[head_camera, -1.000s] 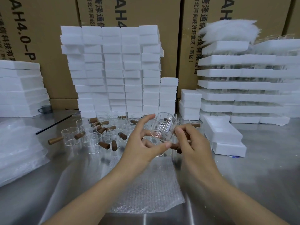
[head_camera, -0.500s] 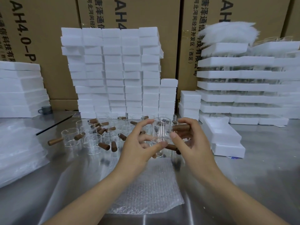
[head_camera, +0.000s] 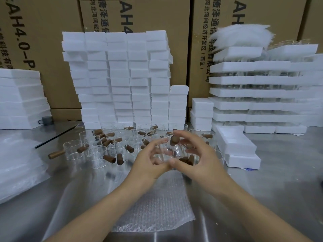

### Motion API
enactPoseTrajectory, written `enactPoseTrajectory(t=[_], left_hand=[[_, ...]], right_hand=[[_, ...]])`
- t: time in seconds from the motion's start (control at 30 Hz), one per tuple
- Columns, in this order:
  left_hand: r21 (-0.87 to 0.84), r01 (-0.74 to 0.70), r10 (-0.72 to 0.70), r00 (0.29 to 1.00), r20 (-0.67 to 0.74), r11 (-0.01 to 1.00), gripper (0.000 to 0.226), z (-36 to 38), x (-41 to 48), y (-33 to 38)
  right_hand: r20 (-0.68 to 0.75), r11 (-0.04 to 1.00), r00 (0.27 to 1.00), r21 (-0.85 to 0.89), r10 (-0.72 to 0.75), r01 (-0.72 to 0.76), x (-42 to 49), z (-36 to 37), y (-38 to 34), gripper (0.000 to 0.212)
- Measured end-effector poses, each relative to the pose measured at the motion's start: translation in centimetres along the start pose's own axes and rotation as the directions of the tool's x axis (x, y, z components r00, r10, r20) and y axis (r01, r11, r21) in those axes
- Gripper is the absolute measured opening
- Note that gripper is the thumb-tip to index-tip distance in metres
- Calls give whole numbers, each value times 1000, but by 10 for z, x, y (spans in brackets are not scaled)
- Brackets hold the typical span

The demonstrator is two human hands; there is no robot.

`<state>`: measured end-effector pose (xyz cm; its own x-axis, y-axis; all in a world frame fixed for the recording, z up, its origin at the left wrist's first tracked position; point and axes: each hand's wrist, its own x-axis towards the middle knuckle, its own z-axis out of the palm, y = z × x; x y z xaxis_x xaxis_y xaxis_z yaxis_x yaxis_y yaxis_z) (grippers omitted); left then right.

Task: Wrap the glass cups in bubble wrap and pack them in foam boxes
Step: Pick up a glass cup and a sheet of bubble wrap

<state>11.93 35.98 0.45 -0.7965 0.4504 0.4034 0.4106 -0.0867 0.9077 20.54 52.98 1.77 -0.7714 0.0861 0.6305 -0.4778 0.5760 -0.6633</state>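
Brushed-steel worktop (head_camera: 279, 193) runs under and to both sides of the left hand (head_camera: 148, 163) and right hand (head_camera: 204, 159). Beyond them, tall brown cardboard cartons (head_camera: 52, 49) with black print close off the back. Light even; soft glare on the steel.

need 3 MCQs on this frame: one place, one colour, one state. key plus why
1. Where does the bubble wrap sheet lie?
A. Flat on the table, near the person
B. On top of the foam stack
C. Inside a carton

2. What colour are the cup handles?
A. White
B. Brown
C. Blue

3. The glass cup between the left hand and right hand is:
A. Wrapped
B. Boxed
C. Bare, held above the sheet

Key: 1 A, the sheet lies spread on the metal top. 2 B, every handle shows wood brown. 3 C, clear glass shows between both hands, with no wrap on it.
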Motion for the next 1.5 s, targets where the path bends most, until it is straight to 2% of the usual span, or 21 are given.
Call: enactPoseTrajectory(t=[0.1, 0.3, 0.43, 0.6, 0.7, 0.77, 0.87, 0.93, 1.1, 1.27, 1.33, 1.4, 1.5], left_hand=[[79, -58, 61, 998, -33, 995, 72, -3, 0, -4], [182, -94, 99, 995, -22, 979, 58, -7, 3, 3], [47, -28, 29, 999, -21, 998, 58, -10, 3, 12], [-152, 135, -122, 988, 91, 979, 83, -9, 0, 16], [-192, 148, -124, 984, 131, 970, 87, -8, -2, 17], [-191, 115, -98, 991, 95, 975, 89, -8, -2, 17], [-119, 31, -29, 999, 21, 992, 101, -12, 0, 16], [-3, -22, 21, 1000, -14, 1000, 108, -15, 2, 15], [295, -184, 189, 982, 12, 938, 78, -16, 3, 9], [301, -182, 187, 982, 12, 936, 69, -17, 6, 9], [215, -114, 112, 993, 20, 970, 68, -19, 7, 9], [49, -21, 18, 998, 63, 999, 70, -21, 7, 10], [-91, 79, -70, 993, 100, 993, 67, -22, 9, 11]], right_hand=[[-42, 988, 998, -151, -44, 38, 0, 1, 1, 64], [-99, 979, 994, -201, -49, 28, -1, -2, 3, 67], [-69, 991, 998, -129, 15, -24, -3, -1, 3, 70], [-48, 997, 999, -72, 21, -24, -3, 0, 3, 69], [-92, 998, 996, -58, 5, -11, -2, 1, 2, 65], [-120, 997, 993, -71, -10, 2, -2, 0, 2, 67], [-138, 994, 989, -106, -50, 36, -1, -5, 4, 73], [-127, 989, 989, -136, -81, 64, 0, -7, 5, 74], [-69, 965, 988, -231, -141, 122, 0, -7, 6, 75], [-38, 953, 989, -274, -143, 127, 0, -7, 6, 77], [-40, 972, 995, -221, -86, 75, 0, -7, 6, 77], [-40, 997, 999, -81, 10, -13, -1, -7, 5, 72], [27, 973, 986, 160, 166, -169, 1, -7, 2, 50]])
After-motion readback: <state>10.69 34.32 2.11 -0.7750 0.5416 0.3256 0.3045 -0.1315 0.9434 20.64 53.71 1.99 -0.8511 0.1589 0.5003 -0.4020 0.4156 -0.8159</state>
